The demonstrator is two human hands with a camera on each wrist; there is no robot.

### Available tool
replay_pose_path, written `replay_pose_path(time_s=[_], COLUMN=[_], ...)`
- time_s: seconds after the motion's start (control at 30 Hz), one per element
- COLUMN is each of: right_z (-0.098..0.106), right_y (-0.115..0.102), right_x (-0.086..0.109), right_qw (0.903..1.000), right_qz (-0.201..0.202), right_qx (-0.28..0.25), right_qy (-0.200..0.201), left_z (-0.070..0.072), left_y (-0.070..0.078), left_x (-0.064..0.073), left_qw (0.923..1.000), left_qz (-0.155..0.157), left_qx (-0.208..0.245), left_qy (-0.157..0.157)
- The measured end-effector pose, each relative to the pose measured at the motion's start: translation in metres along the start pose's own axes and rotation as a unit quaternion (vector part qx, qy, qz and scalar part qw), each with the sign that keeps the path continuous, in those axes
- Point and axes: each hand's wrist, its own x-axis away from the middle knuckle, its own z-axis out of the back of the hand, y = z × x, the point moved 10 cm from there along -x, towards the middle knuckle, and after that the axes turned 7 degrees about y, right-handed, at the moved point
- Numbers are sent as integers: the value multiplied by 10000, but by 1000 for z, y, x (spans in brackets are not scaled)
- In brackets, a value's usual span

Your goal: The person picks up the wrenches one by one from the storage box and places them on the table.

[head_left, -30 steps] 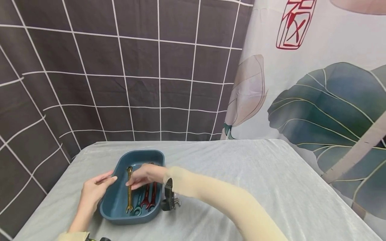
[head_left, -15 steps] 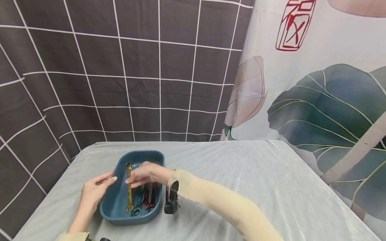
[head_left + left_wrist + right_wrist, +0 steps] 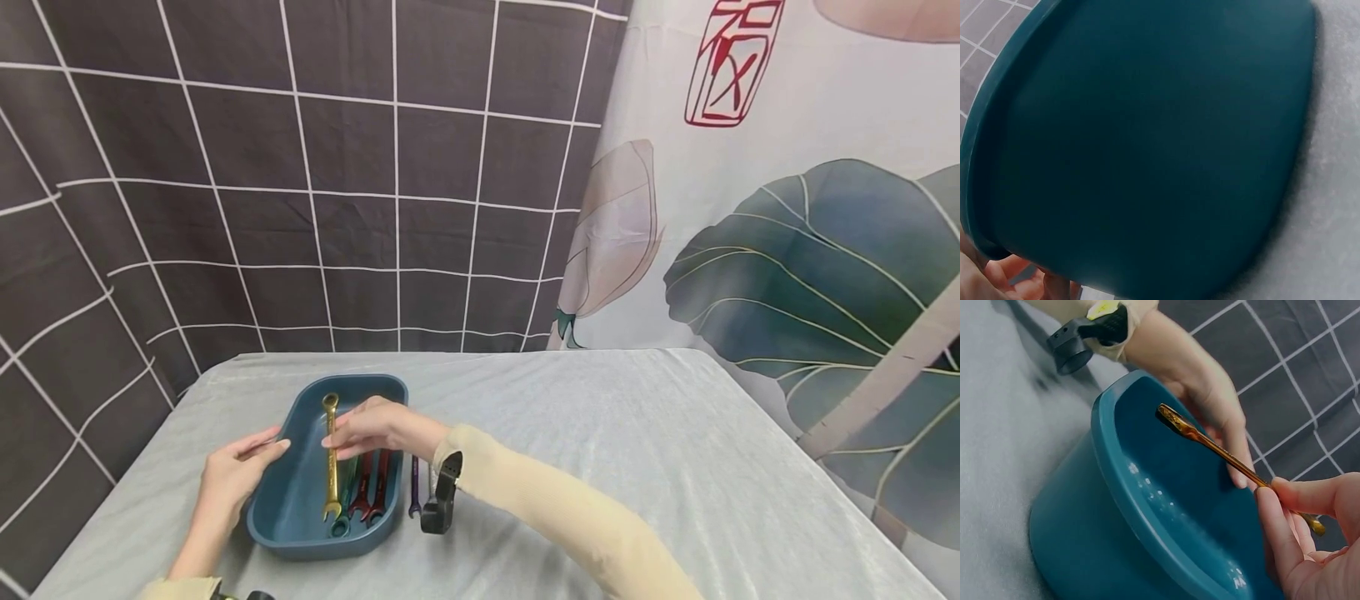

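Note:
My right hand pinches a gold combination wrench at its shaft between thumb and fingers. The wrench hangs over the blue bin, ring end away and open end toward me; in the right wrist view the gold wrench stands above the rim. On the bin's left side my left hand holds the rim, thumb over the inside and fingers outside. Inside the bin lie a green wrench, a red wrench and a darker red wrench, their far ends hidden by my right hand.
Just right of the bin, a purple wrench lies on the grey cloth-covered table. A silvery tool beside it is mostly hidden by the right wrist camera. A dark gridded curtain hangs behind the table.
My right hand has raised the gold wrench and shifted it slightly right and away from me. The purple wrench is more exposed. My left hand stays at the rim.

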Motion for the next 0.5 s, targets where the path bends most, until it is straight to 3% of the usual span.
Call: replay_pose_path(time_s=[0.5], right_z=[17], right_y=[-4], right_x=[5], right_qw=[9990], right_qz=[255], right_qx=[-364], right_qy=[-91], left_z=[1], left_y=[1], left_x=[1], left_qw=[10000], left_qz=[-1], left_qx=[30], left_qy=[28])
